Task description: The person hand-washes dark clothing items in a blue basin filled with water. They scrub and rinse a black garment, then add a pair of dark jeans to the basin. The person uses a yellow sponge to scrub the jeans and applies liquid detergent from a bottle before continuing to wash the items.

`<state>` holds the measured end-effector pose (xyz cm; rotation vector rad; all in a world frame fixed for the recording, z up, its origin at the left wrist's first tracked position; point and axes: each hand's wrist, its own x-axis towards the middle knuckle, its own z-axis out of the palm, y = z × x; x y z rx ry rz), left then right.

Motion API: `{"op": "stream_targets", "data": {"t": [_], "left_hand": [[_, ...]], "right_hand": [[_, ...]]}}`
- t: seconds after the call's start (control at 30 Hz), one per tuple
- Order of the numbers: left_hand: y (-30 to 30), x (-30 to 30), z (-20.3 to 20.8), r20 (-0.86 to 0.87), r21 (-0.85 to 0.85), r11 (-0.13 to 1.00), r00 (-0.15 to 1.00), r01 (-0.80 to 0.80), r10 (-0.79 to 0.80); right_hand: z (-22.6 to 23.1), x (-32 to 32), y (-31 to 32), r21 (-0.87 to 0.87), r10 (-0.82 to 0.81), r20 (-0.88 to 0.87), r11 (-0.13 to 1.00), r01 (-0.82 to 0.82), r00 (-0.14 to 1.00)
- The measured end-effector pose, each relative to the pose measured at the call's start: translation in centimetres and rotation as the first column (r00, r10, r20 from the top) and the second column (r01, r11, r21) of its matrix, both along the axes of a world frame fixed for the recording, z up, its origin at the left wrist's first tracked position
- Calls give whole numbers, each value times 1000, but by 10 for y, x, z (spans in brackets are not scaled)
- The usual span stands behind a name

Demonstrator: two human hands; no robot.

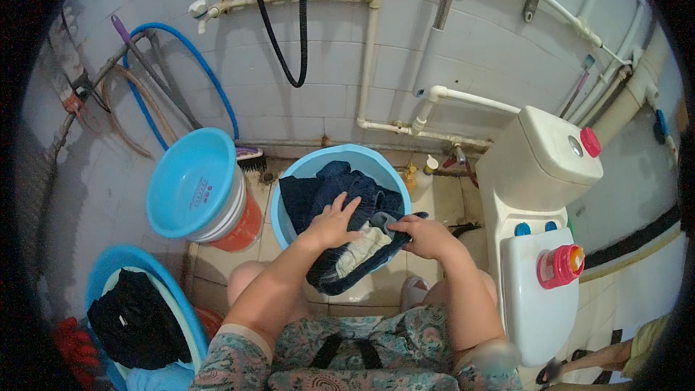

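A white toilet (539,203) stands right of a light blue basin (289,174) holding dark blue jeans (340,195). Left of the basin lean stacked tubs (195,185). The left hand (331,224) presses flat on the jeans; the right hand (427,235) pinches their edge over the basin's near rim.

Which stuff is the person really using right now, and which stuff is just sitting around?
Being used:
- dark blue jeans
- blue tub holding them
- left hand pressing on the jeans
- right hand gripping the jeans

Just sitting around:
- stacked basins
- black clothes in another basin
- toilet
- pink bottle
- hoses on the wall
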<state>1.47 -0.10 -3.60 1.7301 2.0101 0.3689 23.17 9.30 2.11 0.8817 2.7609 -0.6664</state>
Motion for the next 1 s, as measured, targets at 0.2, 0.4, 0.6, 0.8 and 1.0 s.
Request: {"op": "stream_targets", "data": {"t": [0.2,0.4,0.6,0.8,1.0], "left_hand": [[-2,-42,4,-1,-127,959,967,-254,256],[-7,-90,13,978,-190,747,-59,-637,199],[-30,-112,33,972,-229,678,-122,-699,202],[-36,-113,30,62,-225,829,842,-511,536],[-47,-104,12,-268,291,870,839,-398,473]], "right_hand": [[-7,-7,11,51,-96,55,994,93,994],[11,3,29,196,-293,-333,908,370,896],[21,10,35,322,-196,-660,799,508,726],[-6,14,24,208,-229,24,953,219,973],[13,6,11,287,-281,164,931,227,946]]}}
